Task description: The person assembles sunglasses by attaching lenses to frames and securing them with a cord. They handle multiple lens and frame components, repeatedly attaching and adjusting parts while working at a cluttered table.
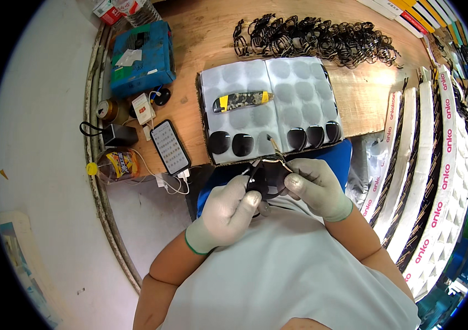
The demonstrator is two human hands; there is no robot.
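Note:
Both my hands wear pale grey gloves and meet close to my chest. My left hand (224,212) and my right hand (315,186) together grip a pair of sunglasses (267,179) with a thin frame and dark lenses; its temple arm sticks up toward the table. Just beyond them lies a white tray (270,104) with round hollows. Several loose dark lenses (233,143) sit along its near row. A folding knife (242,100) with a camouflage and yellow handle rests on the tray's left half.
A heap of black glasses frames (314,39) lies at the table's far side. On the left stand a smartphone (170,146) on a cable, a blue box (142,56), a charger and a jar. White packaging strips (437,181) stack up on my right.

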